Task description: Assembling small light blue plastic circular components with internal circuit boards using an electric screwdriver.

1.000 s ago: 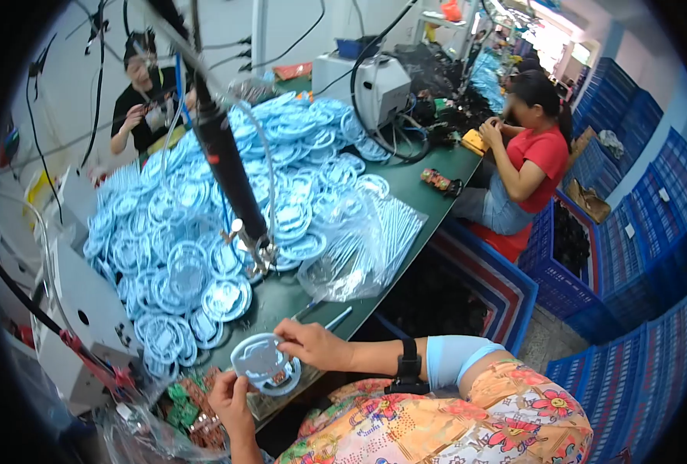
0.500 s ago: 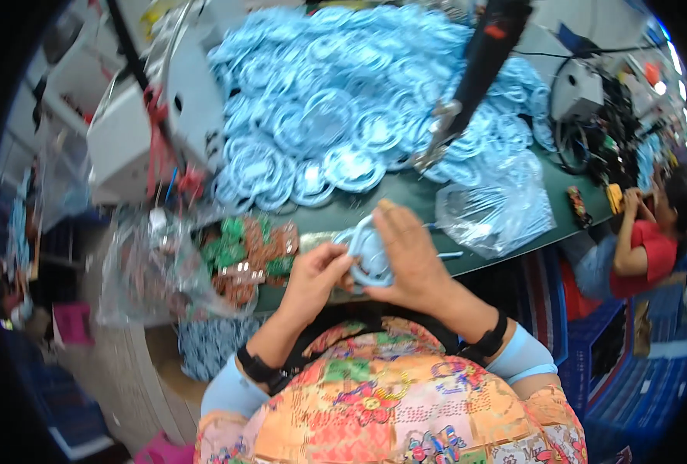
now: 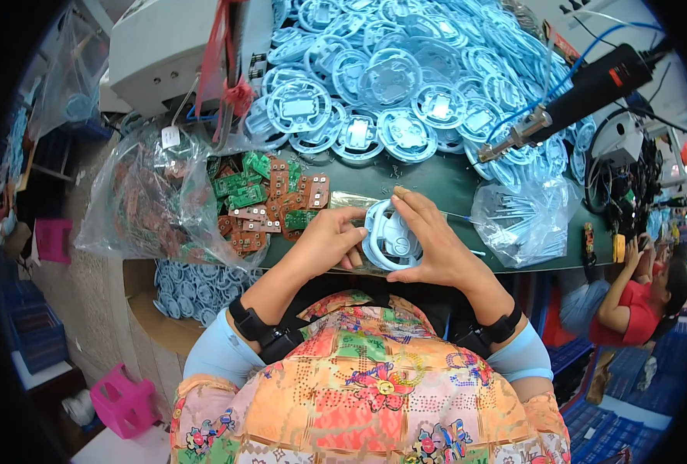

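Just above the front edge of the bench I hold a light blue round plastic housing, a ring-rimmed shell with moulded shapes inside. My right hand wraps its right side, fingers over the far rim and thumb at the near rim. At the left rim, my left hand is closed, thumb and fingers pinched against the edge; whether a small piece is between them is hidden. Beside my left hand lie green and brown circuit boards. A clear bag of thin light blue sticks rests right of my right hand.
A large heap of similar blue housings covers the back of the green bench. A black screwdriver-like tool hangs at right. A grey machine and bagged boards stand left. A box of blue parts sits below.
My view has shifted, so the bench and heap appear higher and sharper. The housing has turned its moulded inside more into view between my hands, which both remain on it.
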A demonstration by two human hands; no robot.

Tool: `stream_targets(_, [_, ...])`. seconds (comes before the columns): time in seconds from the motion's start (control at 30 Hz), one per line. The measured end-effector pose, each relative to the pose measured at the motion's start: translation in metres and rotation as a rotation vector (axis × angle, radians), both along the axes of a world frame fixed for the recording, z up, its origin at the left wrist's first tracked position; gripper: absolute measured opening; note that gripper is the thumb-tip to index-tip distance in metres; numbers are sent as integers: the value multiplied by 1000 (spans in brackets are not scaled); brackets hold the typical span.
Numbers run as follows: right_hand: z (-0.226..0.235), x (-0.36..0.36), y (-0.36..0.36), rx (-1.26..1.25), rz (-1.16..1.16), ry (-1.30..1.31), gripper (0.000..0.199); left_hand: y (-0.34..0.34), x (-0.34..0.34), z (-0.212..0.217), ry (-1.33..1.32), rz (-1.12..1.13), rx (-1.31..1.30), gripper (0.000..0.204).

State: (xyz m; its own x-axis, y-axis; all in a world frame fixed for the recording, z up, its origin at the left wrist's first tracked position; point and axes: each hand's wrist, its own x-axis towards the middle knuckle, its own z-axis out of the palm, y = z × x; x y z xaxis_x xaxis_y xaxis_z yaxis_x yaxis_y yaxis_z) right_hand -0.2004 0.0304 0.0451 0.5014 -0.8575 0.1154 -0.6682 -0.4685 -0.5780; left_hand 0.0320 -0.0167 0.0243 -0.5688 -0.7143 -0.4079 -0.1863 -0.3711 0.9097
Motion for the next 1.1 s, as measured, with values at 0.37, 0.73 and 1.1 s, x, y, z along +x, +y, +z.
stream_targets(0.37, [1, 8, -8, 57, 67, 76, 112, -4, 3, -15, 136, -37, 171, 38])
stream_targets(0.73, [-4, 8, -8, 65, 71, 109, 115, -3, 3, -22, 160, -34, 175, 39])
stream_targets(1.1, [-23, 13, -1, -123, 45, 258, 107, -9, -6, -18, 24, -35, 95, 37])
